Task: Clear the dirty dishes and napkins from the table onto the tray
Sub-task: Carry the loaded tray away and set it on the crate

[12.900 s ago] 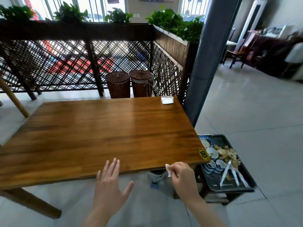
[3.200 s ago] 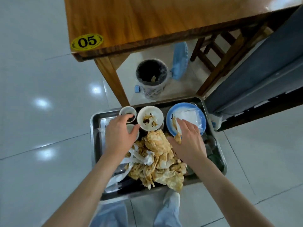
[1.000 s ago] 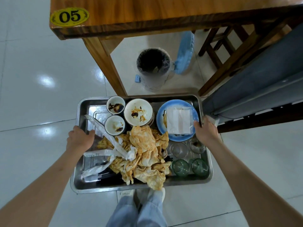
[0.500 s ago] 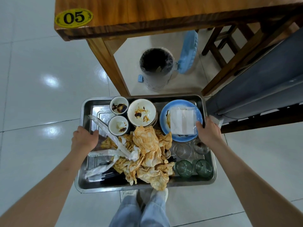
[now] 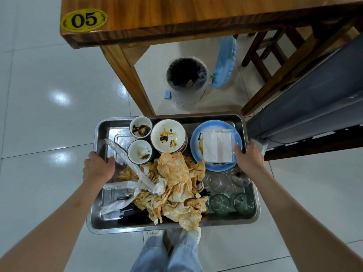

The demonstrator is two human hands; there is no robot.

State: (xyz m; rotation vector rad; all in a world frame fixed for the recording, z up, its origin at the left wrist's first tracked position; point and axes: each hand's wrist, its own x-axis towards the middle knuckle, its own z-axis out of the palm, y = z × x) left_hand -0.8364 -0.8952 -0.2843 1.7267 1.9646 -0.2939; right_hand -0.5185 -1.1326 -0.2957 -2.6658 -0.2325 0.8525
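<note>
A steel tray [image 5: 110,128] hangs in front of me above the floor. My left hand [image 5: 97,168] grips its left rim and my right hand [image 5: 249,159] grips its right rim. On it lie a heap of stained napkins [image 5: 176,185], two small dirty cups [image 5: 140,129], a stack of soiled bowls [image 5: 168,135], a blue plate [image 5: 196,134] with a folded white napkin [image 5: 217,147], several glasses [image 5: 231,203] and white chopstick wrappers [image 5: 125,154]. The wooden table [image 5: 176,14] with the yellow "05" label stands just beyond.
Under the table stand a lined bin [image 5: 186,83] with a blue lid [image 5: 225,61] and a wooden stool [image 5: 263,52]. A grey pillar [image 5: 314,99] is close to the tray's right side. Glossy tiled floor spreads to the left. My legs [image 5: 167,252] show below the tray.
The tray has shifted slightly right and nearer the table leg, still held by both rims. Earlier my hands were arranging dishes on it, then moved out to its rims.
</note>
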